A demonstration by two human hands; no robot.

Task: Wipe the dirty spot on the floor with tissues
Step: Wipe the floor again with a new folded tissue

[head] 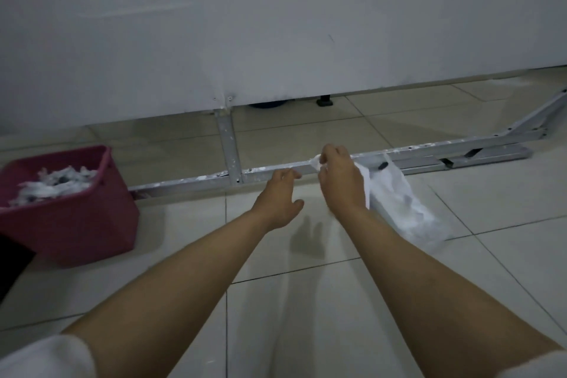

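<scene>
At the far left we see a pink plastic bin (70,209) standing on the tiled floor (306,301), left of the metal frame bar (190,182) that runs across the tiles. The bin is filled near its rim with crumpled used tissues (55,186), white with dark grey smudges.

Moving right, a short crosspiece (226,144) joins the bar and runs back to the white panel (276,24) standing behind it. The bar is flecked with white specks along its top.

Our left hand (280,198) hovers just on the near side of the bar, palm down, fingers loosely bent and thumb spread, holding nothing; its fingertips reach close to the bar's edge.

Just to its right, our right hand (339,179) has its fingers curled round a white tissue (316,163), pinching a bunched wad of it right at the bar. The tissue looks thin, soft and creased, clean white where we can see it.

Right of that hand, lying on the floor against the near side of the bar, is a white crinkled tissue pack (408,209), partly translucent, its opening towards the hand. We cannot tell whether the held tissue is clear of it.

Further right the bar meets a hinged bracket (506,144) angling up to the panel.
</scene>
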